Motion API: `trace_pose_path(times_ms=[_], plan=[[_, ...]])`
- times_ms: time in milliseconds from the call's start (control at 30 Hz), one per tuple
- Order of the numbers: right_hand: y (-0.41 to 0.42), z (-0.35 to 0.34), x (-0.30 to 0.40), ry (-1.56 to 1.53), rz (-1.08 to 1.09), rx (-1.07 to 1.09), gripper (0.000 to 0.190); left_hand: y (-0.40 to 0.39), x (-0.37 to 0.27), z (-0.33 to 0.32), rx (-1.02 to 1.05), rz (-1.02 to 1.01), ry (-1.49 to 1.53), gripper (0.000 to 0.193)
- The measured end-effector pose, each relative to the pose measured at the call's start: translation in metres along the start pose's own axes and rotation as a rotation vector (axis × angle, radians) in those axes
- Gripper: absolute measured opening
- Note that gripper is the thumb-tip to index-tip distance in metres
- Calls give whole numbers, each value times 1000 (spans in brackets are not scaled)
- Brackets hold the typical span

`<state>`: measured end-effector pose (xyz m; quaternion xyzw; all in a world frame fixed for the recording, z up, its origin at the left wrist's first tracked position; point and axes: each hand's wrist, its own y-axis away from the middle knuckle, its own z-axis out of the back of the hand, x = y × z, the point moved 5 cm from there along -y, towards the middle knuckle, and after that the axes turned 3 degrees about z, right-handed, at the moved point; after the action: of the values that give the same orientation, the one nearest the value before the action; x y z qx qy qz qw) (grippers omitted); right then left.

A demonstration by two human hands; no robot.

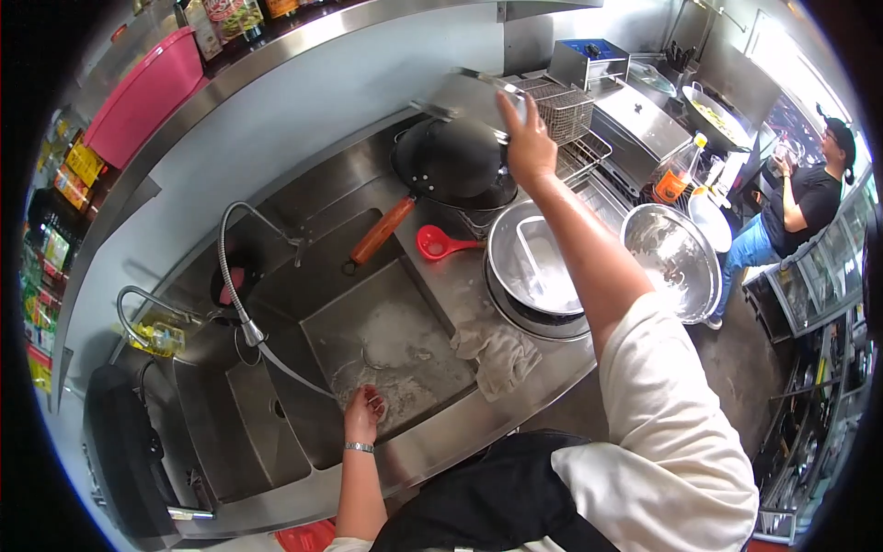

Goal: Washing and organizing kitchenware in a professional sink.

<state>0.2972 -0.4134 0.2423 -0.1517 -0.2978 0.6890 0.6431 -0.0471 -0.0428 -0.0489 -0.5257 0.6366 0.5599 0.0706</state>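
Observation:
My left hand (365, 403), with a metal-band watch at the wrist, is over the right sink basin (331, 297), its fingers curled. Beside it, a stream of water (296, 376) falls from the spray faucet (254, 332); whether the hand holds anything cannot be told. My right hand (528, 134) is raised at the back, shut on a blurred, clear rectangular container (476, 96). Under that container, a black wok (448, 159) with a wooden handle (383, 234) rests on the sink's back edge. A red ladle (434, 243) lies on the steel counter.
Steel bowls (500, 255) (710, 276) and a crumpled grey cloth (497, 359) are on the right counter. Wire fryer baskets (562, 110) stand behind. A shelf with a pink bin (145, 96) runs along the wall. Another person (800, 200) stands at far right.

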Motion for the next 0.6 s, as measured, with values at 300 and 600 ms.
trace_pose_path(times_ms=[300, 600], plan=[[25, -20, -8, -203, 205, 393, 71, -42, -3, 22, 78, -60, 208, 15], [117, 156, -98, -130, 225, 481, 31, -113, -48, 101, -166, -39, 309, 10]])
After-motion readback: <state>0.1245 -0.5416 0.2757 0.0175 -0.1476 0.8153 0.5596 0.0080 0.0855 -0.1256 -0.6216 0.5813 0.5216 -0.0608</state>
